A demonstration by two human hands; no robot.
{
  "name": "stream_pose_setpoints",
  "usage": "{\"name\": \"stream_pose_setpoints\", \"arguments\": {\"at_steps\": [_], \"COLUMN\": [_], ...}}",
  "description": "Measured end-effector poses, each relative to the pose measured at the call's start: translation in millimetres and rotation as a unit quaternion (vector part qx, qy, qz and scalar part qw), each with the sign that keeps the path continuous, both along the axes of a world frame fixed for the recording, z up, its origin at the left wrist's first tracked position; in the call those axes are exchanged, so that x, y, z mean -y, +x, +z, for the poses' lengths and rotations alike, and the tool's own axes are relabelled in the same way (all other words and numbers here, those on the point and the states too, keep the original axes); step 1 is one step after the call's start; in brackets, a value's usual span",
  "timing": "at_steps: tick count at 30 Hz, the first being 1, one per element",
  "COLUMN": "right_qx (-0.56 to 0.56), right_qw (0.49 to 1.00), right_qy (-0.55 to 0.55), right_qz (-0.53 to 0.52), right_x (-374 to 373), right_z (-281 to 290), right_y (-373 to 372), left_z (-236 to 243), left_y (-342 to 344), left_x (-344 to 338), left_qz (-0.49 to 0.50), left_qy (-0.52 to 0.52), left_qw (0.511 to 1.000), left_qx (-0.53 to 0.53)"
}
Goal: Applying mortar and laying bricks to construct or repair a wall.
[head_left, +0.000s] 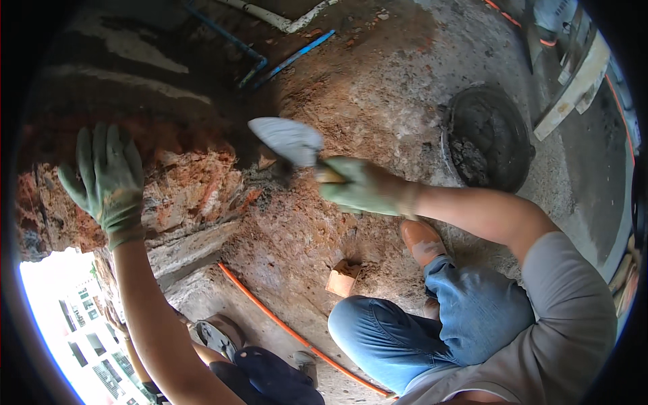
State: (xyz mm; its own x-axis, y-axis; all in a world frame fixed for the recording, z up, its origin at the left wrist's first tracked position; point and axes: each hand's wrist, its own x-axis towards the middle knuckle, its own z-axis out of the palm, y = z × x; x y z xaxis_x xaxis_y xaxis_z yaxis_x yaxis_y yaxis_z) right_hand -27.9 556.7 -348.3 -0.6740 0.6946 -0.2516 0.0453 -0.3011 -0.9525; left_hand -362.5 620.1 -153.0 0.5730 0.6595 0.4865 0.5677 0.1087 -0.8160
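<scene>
My right hand point(361, 183), in a pale green work glove, is closed around the handle of a trowel point(287, 140). The trowel's broad grey blade points left, beside the end of a rough broken brick wall point(196, 185). Dark, wet-looking stuff shows just below the blade, but motion blurs it. My gloved left hand point(110, 179) lies flat on the wall's reddish top edge, fingers spread, holding nothing. A black tub point(489, 138) of grey mortar stands on the ground to the right of my right hand.
An orange hose point(297, 337) crosses the floor near a broken brick piece point(343, 277). Blue pipes point(297, 57) and a white pipe point(270, 17) lie at the back. Boards point(574, 88) lean at the far right. Another person point(263, 374) is at the lower left, by a bucket point(219, 334).
</scene>
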Motion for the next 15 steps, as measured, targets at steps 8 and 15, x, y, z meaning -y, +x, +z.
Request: {"name": "stream_pose_setpoints", "arguments": {"at_steps": [8,15], "right_qx": [-0.018,-0.07], "right_qw": [0.995,0.996], "right_qy": [0.091,-0.014], "right_qz": [-0.041,-0.043], "right_x": [-100,-62], "right_z": [-74,35], "right_y": [-175,-122], "left_z": [5,4], "left_y": [0,-1], "left_x": [-7,1], "left_qz": [-0.008,-0.004], "left_qy": [0.008,0.005], "left_qw": [1.0,1.0], "left_qx": [-0.021,0.003]}}
